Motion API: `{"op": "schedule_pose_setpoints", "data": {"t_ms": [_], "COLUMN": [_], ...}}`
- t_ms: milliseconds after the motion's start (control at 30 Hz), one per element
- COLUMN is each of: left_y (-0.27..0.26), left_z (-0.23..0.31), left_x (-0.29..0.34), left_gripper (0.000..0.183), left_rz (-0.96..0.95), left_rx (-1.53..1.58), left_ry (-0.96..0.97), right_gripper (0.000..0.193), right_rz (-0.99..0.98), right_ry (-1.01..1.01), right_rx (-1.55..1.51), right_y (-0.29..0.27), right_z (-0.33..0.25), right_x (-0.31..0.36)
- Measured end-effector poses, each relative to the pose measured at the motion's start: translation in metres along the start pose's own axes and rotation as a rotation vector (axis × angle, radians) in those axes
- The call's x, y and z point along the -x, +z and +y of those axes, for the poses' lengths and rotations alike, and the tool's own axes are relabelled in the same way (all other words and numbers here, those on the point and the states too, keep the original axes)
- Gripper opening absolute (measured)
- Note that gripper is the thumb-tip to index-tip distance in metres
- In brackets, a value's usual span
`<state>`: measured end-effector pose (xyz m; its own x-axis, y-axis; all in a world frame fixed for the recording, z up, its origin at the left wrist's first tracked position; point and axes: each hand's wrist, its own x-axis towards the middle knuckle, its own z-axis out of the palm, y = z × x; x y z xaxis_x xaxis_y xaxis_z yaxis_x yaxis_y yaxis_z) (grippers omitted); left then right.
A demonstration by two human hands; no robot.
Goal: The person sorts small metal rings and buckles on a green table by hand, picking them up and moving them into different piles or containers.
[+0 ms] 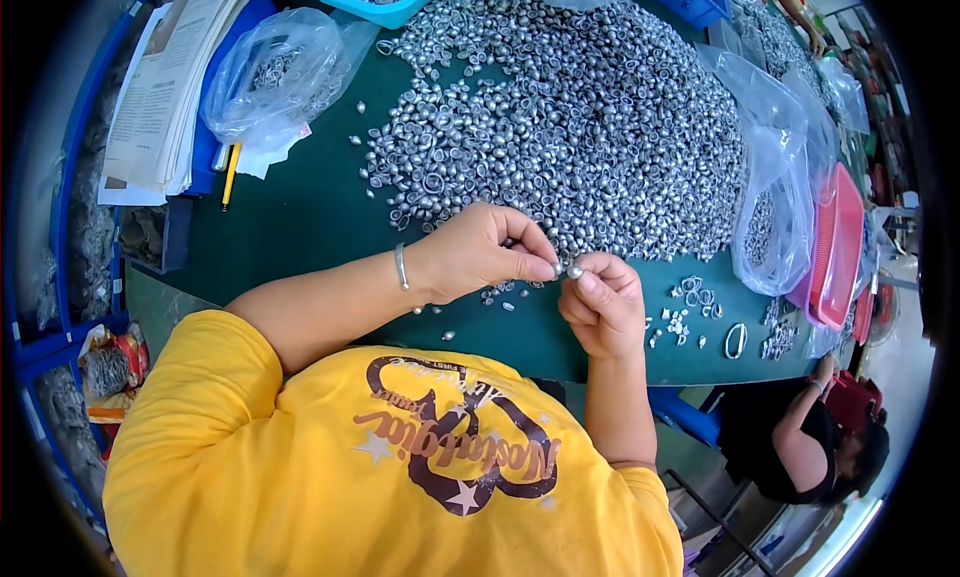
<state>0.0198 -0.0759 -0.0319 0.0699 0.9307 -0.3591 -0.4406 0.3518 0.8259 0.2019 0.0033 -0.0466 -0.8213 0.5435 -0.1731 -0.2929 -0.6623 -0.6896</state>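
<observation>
My left hand point(482, 243) is closed in a pinch, thumb and forefinger gripping a small silver metal piece point(557, 271). Close beside it, my right hand point(606, 303) pinches another small rounded silver metal piece point(575, 272). The two pieces are almost together; whether they touch is too small to tell. Just beyond both hands spreads a big heap of small silver metal pieces point(560, 127), some domed and some ring-shaped. Several loose bits point(508, 306) lie on the green tabletop point(290, 217) under and between my hands.
Sorted small parts point(697, 295) lie right of my right hand. Clear plastic bags point(775, 212) and a pink basket point(836, 242) stand at the right. Far left are papers point(160, 97), a bagged batch point(285, 72) and a yellow pen point(231, 177). A person in black point(800, 442) sits lower right.
</observation>
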Motion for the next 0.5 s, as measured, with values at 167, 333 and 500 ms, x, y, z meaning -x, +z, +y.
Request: {"op": "schedule_pose_setpoints", "data": {"t_ms": [167,333,500], "left_y": [-0.004,-0.014,-0.028], "left_z": [-0.009,-0.005,-0.003], "left_x": [0.003,0.007,-0.003], "left_gripper": [0.011,0.005,0.004], "left_rz": [-0.135,-0.210,0.065], "left_rx": [0.298,0.427,0.195], "left_ry": [-0.092,-0.076,0.000], "right_gripper": [0.010,0.013,0.009], "right_rz": [-0.127,-0.006,0.347], "right_ry": [0.010,0.012,-0.398], "right_rx": [-0.241,-0.258,1.351], "right_y": [0.000,0.009,-0.001], "right_z": [0.001,-0.009,0.001], "right_x": [0.001,-0.002,-0.024]}}
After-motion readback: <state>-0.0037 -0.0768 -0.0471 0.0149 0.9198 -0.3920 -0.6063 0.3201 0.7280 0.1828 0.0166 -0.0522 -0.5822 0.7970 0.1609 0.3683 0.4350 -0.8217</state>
